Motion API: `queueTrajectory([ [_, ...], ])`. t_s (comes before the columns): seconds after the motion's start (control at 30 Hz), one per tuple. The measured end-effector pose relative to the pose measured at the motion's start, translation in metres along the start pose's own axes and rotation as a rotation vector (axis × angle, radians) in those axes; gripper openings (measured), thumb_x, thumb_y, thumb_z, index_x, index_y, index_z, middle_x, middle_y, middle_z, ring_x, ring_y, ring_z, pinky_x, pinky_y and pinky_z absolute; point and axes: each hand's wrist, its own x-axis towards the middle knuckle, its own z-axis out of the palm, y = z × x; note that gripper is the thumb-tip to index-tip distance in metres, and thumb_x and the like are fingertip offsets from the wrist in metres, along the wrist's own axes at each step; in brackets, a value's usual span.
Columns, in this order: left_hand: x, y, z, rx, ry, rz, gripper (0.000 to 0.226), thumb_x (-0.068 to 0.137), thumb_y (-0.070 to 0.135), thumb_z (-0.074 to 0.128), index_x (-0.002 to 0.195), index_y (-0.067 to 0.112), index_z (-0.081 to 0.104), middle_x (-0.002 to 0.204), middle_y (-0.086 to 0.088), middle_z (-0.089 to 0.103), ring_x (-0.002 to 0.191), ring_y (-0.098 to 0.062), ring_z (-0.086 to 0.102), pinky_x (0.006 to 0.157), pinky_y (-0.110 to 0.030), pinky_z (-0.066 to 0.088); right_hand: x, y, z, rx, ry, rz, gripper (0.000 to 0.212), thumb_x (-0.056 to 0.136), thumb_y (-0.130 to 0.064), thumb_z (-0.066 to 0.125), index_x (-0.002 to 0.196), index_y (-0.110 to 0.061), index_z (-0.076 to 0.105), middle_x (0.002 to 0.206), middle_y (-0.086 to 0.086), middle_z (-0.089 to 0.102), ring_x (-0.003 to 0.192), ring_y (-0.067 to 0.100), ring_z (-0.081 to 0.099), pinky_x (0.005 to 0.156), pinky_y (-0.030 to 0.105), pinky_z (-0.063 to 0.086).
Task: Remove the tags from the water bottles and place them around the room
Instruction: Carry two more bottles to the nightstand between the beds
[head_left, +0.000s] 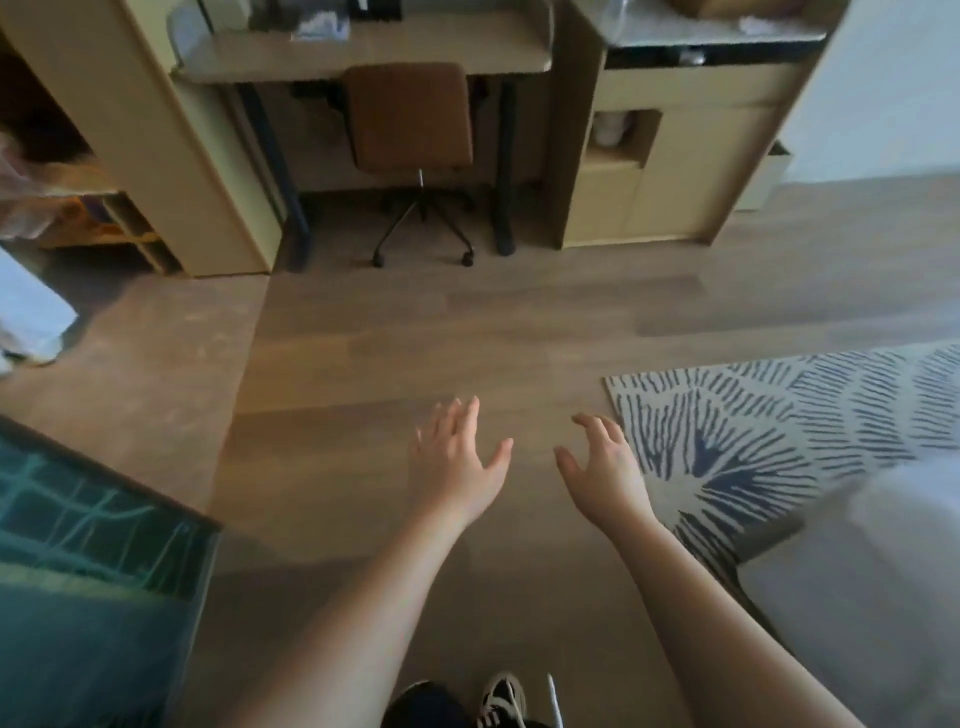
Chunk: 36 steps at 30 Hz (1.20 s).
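Note:
My left hand (457, 457) and my right hand (602, 467) are both held out in front of me above the wooden floor (415, 338), palms down. The fingers of each are spread and neither holds anything. No water bottle or tag can be made out clearly in this view. Blurred clear items lie on the desk top (363, 52) at the far end, too indistinct to name.
A brown office chair (410, 119) is tucked under the desk straight ahead. A beige cabinet (665, 156) stands to the right, a tall beige unit (156, 130) to the left. A patterned rug (779, 431) lies right, a teal surface (93, 545) near left. My shoe (501, 701) shows below.

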Motion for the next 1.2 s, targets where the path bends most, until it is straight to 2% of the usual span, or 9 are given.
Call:
queueTrajectory([
  [0.3, 0.13, 0.068, 0.039, 0.032, -0.093, 0.164, 0.072, 0.09, 0.058, 0.042, 0.15, 0.024, 0.026, 0.157, -0.003, 0.029, 0.147, -0.02, 0.017, 0.116, -0.045, 0.011, 0.105, 0.046, -0.032, -0.008, 0.085, 0.145, 0.05, 0.091, -0.033, 0.056, 0.137, -0.018, 0.043, 0.144, 0.002, 0.041, 0.128, 0.022, 0.044, 0.099, 0.032, 0.038],
  [0.53, 0.282, 0.101, 0.056, 0.035, -0.128, 0.223, 0.072, 0.091, 0.058, 0.042, 0.151, 0.023, 0.025, 0.157, -0.003, 0.029, 0.148, -0.019, 0.014, 0.117, -0.046, 0.011, 0.249, 0.051, -0.035, 0.013, 0.134, 0.233, 0.049, 0.092, -0.033, 0.053, 0.138, -0.02, 0.041, 0.146, 0.0, 0.037, 0.126, 0.021, 0.045, 0.089, 0.03, 0.039],
  [0.83, 0.485, 0.156, 0.046, 0.042, -0.165, 0.319, 0.072, 0.091, 0.058, 0.04, 0.151, 0.022, 0.024, 0.157, -0.003, 0.028, 0.147, -0.02, 0.015, 0.118, -0.047, 0.012, 0.448, 0.021, -0.063, 0.021, 0.19, 0.288, 0.047, 0.091, -0.031, 0.056, 0.135, -0.019, 0.045, 0.145, 0.002, 0.039, 0.126, 0.023, 0.045, 0.097, 0.033, 0.04],
  [1.03, 0.578, 0.185, 0.052, 0.037, -0.194, 0.334, 0.072, 0.091, 0.06, 0.036, 0.151, 0.023, 0.022, 0.159, -0.003, 0.026, 0.148, -0.019, 0.012, 0.119, -0.047, 0.011, 0.541, 0.017, -0.083, 0.008, 0.22, 0.281, 0.047, 0.092, -0.03, 0.055, 0.136, -0.019, 0.045, 0.147, 0.001, 0.038, 0.132, 0.022, 0.039, 0.102, 0.034, 0.037],
  [1.2, 0.649, 0.21, 0.074, 0.02, -0.195, 0.322, 0.072, 0.091, 0.061, 0.035, 0.152, 0.024, 0.021, 0.159, -0.002, 0.025, 0.148, -0.018, 0.012, 0.119, -0.046, 0.009, 0.62, 0.031, -0.097, 0.011, 0.222, 0.264, 0.047, 0.091, -0.029, 0.056, 0.135, -0.019, 0.046, 0.144, 0.0, 0.042, 0.131, 0.022, 0.04, 0.102, 0.034, 0.038],
])
